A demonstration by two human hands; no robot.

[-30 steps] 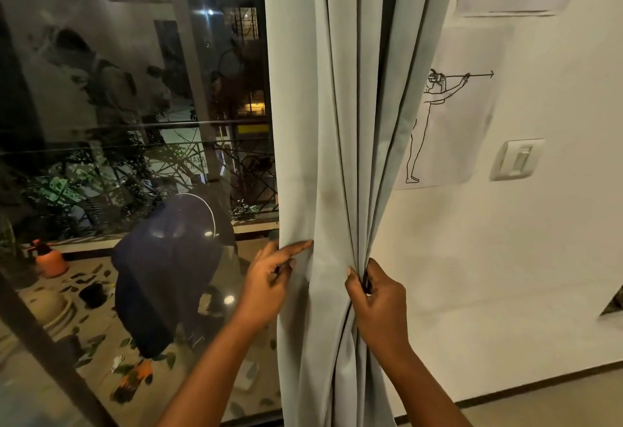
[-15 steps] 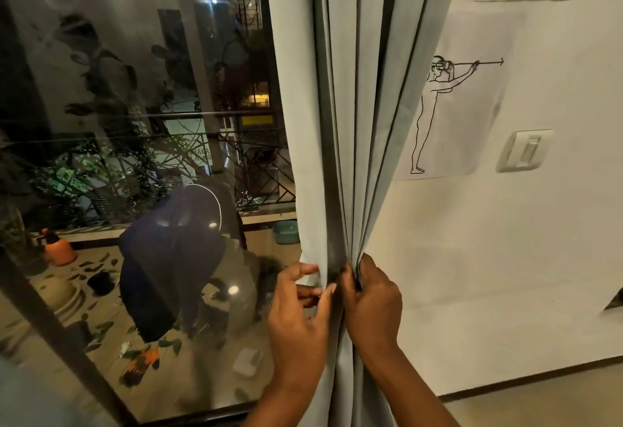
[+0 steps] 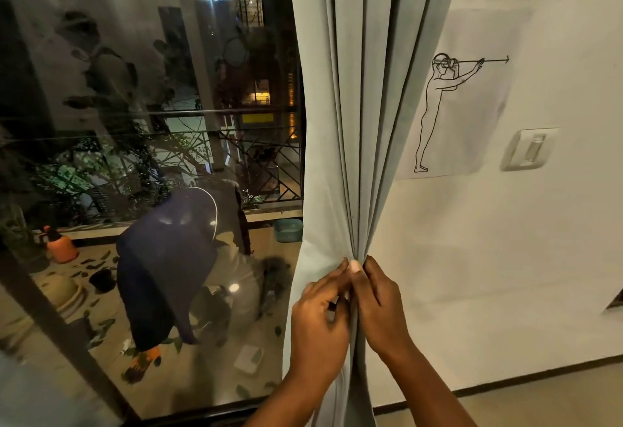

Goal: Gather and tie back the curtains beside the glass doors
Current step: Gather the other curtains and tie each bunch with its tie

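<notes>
Both of your hands meet on the gathered folds of the pale grey-green curtain [image 3: 347, 123], low in the view. Your left hand [image 3: 320, 322] has its fingers curled and pinches the outer folds from the glass side, fingertips [image 3: 342, 266] pressed into the cloth, so its grip holds the curtain. Your right hand [image 3: 381, 305] clasps the bunch from the wall side, its thumb lying against your left fingertips; that grip too is closed on the fabric. The curtain hangs in tight vertical pleats from the top of the view down past your wrists, standing between the glass door [image 3: 151, 156] on its left and the white wall [image 3: 505, 274] on its right. On the wall, just beside the pleats, a sheet with a line drawing of a standing figure [image 3: 438, 112] is stuck, and a light switch [image 3: 529, 148] sits further right. Through the glass you see a balcony railing [image 3: 263, 156], an orange spray bottle [image 3: 60, 247] and a teal tub [image 3: 288, 230].
</notes>
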